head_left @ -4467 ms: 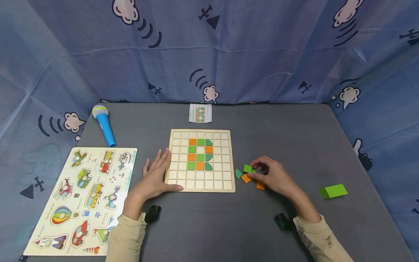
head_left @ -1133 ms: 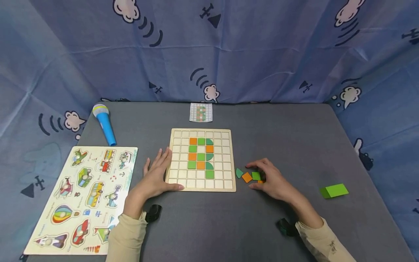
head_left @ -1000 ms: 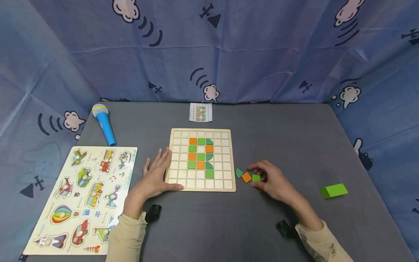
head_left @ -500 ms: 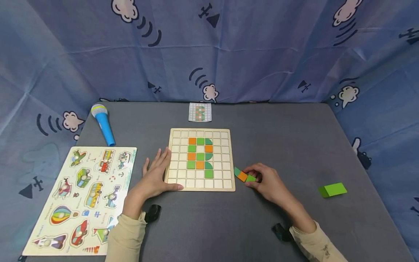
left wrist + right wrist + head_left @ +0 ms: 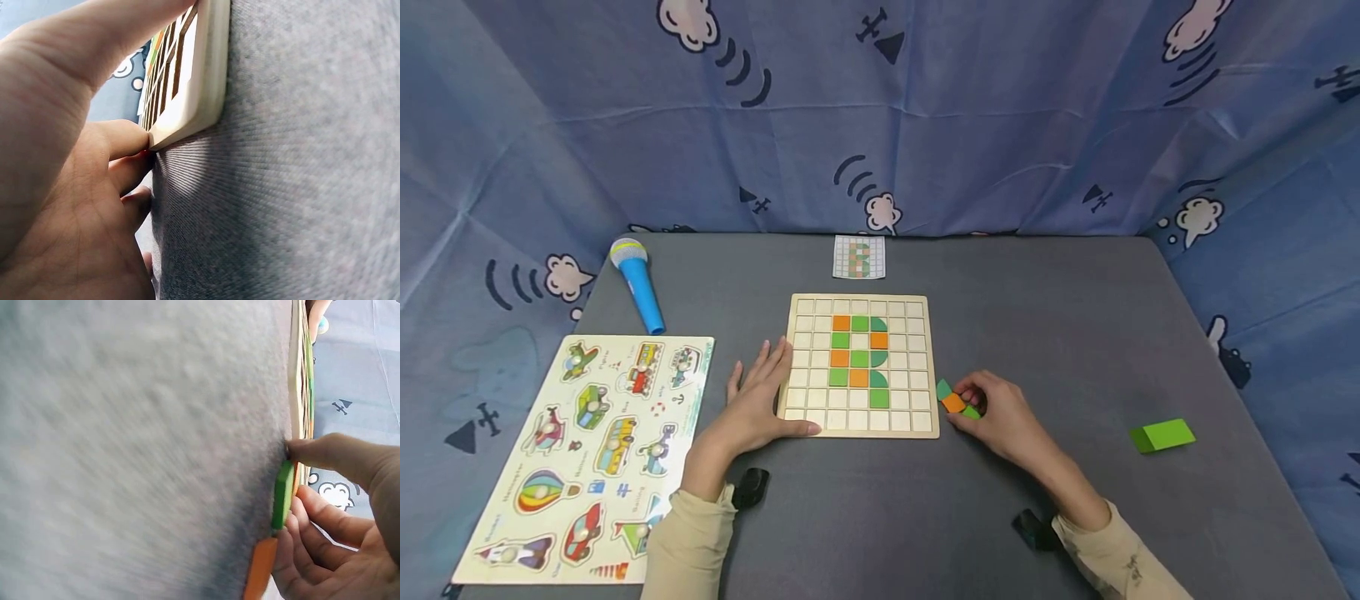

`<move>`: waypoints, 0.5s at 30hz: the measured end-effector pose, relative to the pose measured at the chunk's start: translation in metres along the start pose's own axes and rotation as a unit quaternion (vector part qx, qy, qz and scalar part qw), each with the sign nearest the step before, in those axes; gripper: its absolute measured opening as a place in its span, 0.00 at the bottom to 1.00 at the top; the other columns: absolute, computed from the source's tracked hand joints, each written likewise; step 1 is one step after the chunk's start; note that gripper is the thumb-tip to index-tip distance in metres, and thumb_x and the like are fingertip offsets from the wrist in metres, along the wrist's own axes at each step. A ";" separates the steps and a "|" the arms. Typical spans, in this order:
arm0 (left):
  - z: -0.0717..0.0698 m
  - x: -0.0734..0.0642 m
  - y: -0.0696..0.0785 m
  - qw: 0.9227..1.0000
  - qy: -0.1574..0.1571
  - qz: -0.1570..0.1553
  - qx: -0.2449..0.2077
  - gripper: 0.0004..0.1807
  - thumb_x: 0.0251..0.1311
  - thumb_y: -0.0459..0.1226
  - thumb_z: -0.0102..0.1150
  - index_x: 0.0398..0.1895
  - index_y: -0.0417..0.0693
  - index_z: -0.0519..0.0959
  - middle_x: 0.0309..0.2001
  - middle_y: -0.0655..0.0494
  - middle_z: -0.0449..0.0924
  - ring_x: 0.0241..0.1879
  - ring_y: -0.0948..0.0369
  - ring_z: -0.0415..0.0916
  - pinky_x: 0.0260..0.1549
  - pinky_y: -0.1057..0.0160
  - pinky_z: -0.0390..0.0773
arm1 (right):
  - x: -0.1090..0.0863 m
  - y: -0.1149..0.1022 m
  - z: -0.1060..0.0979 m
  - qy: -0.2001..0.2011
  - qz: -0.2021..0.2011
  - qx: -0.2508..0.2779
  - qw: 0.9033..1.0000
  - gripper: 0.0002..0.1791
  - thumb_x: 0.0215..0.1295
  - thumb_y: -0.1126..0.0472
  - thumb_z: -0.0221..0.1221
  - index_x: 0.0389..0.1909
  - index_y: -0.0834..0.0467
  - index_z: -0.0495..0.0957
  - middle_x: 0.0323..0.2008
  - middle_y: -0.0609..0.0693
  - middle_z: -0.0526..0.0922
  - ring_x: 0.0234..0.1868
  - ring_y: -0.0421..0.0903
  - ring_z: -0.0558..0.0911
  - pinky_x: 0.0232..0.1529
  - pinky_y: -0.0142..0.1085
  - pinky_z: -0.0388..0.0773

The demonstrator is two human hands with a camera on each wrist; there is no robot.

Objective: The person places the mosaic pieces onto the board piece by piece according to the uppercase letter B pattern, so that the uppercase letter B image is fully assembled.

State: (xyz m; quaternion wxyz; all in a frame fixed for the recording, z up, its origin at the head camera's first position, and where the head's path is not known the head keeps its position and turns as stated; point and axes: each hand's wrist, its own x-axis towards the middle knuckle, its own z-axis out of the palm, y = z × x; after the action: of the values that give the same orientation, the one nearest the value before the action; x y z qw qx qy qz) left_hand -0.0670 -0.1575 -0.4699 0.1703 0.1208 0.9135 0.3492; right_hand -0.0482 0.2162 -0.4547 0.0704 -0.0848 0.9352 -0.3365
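In the head view a wooden grid board [image 5: 901,421] lies flat, with orange, green and teal tiles filling a pattern of its cells. My left hand [image 5: 752,408] rests at its left side, fingers spread along the edge and thumb at the near corner. Just right of the board, my right hand [image 5: 1003,419] pinches an orange square tile [image 5: 953,403] between thumb and forefinger. A teal quarter-round tile [image 5: 943,389] and a green tile [image 5: 972,412] lie against it. The right wrist view shows another orange tile [image 5: 259,569] below the hand.
A small pattern card [image 5: 859,257] lies behind the board. On the left are a blue toy microphone [image 5: 643,292] and a picture puzzle board [image 5: 583,458]. A green block [image 5: 1163,436] sits far right on the grey table [image 5: 1037,292].
A green square tile has been added to the board's lower right part. My right hand has since shifted left, bringing the loose tiles closer together beside the board. My left hand stays put.
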 end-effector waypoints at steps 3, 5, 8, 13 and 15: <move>0.000 0.000 0.000 1.000 0.001 0.000 -0.001 0.72 0.49 0.53 0.84 0.87 0.40 0.43 0.88 0.44 0.38 0.87 0.42 0.29 0.78 0.30 0.26 | 0.004 -0.001 -0.003 -0.001 -0.005 -0.002 1.000 0.14 0.59 0.68 0.74 0.44 0.64 0.84 0.37 0.53 0.83 0.37 0.45 0.79 0.37 0.35 0.78; 0.000 -0.001 0.000 1.000 0.001 0.000 -0.002 0.72 0.49 0.53 0.84 0.87 0.40 0.43 0.88 0.44 0.38 0.87 0.42 0.29 0.78 0.30 0.26 | 0.008 -0.003 -0.004 -0.002 -0.004 -0.005 1.000 0.13 0.59 0.68 0.73 0.44 0.64 0.83 0.37 0.54 0.83 0.38 0.46 0.79 0.39 0.36 0.78; -0.001 -0.001 0.000 1.000 0.001 -0.002 -0.004 0.72 0.49 0.53 0.84 0.87 0.40 0.43 0.88 0.44 0.38 0.87 0.42 0.29 0.78 0.30 0.25 | 0.014 -0.008 -0.005 -0.008 0.002 -0.002 1.000 0.14 0.60 0.68 0.72 0.46 0.63 0.82 0.39 0.54 0.83 0.40 0.47 0.79 0.42 0.40 0.79; -0.002 -0.001 0.002 1.000 0.000 -0.003 -0.006 0.72 0.49 0.53 0.84 0.87 0.41 0.43 0.88 0.44 0.37 0.87 0.42 0.29 0.78 0.30 0.25 | 0.024 -0.021 0.005 -0.008 -0.018 0.021 1.000 0.15 0.60 0.68 0.72 0.48 0.62 0.83 0.42 0.54 0.83 0.42 0.48 0.80 0.46 0.43 0.81; -0.001 0.000 0.001 1.000 0.000 -0.004 -0.005 0.72 0.49 0.53 0.84 0.87 0.41 0.43 0.88 0.45 0.37 0.87 0.42 0.29 0.78 0.30 0.25 | 0.028 -0.027 0.011 -0.009 -0.028 0.031 0.999 0.15 0.60 0.67 0.71 0.49 0.61 0.85 0.42 0.53 0.84 0.42 0.48 0.80 0.46 0.43 0.80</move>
State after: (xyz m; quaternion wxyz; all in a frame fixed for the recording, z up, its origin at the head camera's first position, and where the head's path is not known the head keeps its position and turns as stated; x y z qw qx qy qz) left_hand -0.0672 -0.1575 -0.4679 0.1724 0.1163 0.9123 0.3527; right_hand -0.0699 0.1831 -0.4475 0.0718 -0.1113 0.9210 -0.3664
